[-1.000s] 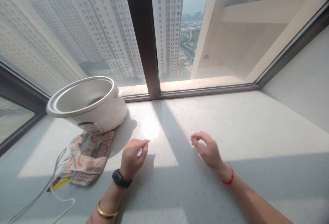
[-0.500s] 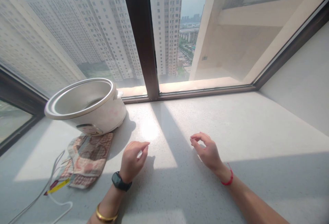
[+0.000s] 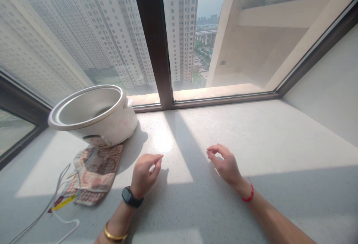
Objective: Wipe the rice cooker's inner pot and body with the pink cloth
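My left hand (image 3: 144, 175) hovers over the pale stone sill (image 3: 251, 135), fingers loosely curled and apart, holding nothing. It wears a black watch and a gold bangle on the wrist. My right hand (image 3: 225, 163) rests low over the sill a little to the right, with a red string on the wrist. Its thumb and forefinger are bent toward each other with a gap between them, and it is empty. A white cooker pot (image 3: 93, 115) without a lid stands to the left of my left hand, apart from it.
A patterned cloth (image 3: 93, 173) lies partly under the pot, with a white cord (image 3: 60, 218) and a yellow tag (image 3: 63, 203) trailing to the lower left. The window frame (image 3: 152, 42) and glass close the far edge. A wall (image 3: 330, 87) rises at the right.
The view has dipped slightly, so the pot and cloth sit a little lower in frame. Both hands stay almost where they were, in the same loose curl.
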`<state>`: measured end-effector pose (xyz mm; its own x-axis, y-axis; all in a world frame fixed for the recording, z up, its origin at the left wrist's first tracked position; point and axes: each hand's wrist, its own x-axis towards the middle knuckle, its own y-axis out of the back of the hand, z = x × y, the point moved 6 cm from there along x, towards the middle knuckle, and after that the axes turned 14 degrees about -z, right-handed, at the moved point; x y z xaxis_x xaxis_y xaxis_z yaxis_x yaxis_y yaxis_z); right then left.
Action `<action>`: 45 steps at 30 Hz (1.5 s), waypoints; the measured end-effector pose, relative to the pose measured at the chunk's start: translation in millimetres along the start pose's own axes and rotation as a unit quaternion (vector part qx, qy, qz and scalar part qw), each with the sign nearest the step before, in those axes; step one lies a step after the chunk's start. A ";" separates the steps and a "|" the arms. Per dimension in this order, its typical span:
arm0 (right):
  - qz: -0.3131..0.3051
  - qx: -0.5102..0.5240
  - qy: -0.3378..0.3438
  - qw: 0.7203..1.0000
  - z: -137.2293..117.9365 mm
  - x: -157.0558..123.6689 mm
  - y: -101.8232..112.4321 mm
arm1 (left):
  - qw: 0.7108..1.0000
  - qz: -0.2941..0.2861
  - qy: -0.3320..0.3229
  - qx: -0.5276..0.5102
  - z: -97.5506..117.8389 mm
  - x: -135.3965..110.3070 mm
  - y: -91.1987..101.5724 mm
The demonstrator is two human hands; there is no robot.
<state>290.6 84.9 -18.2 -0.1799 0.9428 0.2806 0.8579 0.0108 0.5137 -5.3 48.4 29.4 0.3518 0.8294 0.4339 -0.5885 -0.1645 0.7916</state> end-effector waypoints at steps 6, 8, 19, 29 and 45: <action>0.000 0.000 -0.002 1.000 0.0 0.4 0.9 | 1.000 -0.001 -0.001 -0.002 -0.4 0.0 -0.6; 0.001 0.000 -0.001 1.000 0.0 0.3 0.8 | 1.000 -0.002 0.000 -0.003 0.1 0.1 -0.3; -0.004 0.004 0.000 1.000 1.0 -0.2 -0.2 | 1.000 -0.015 -0.005 -0.004 -2.6 -1.5 -4.4; -0.006 0.007 -0.002 1.000 2.6 -0.2 -1.0 | 1.000 -0.022 -0.008 -0.008 -2.5 -1.2 -6.4; -0.005 0.012 -0.002 1.000 2.1 0.0 -1.4 | 0.999 -0.031 -0.006 -0.007 -3.2 -0.9 -8.3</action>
<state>290.4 85.5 -20.6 -0.1864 0.9441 0.2719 0.8670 0.0279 0.4975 -3.1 50.6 21.1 0.3958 0.8315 0.3898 -0.5761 -0.1058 0.8105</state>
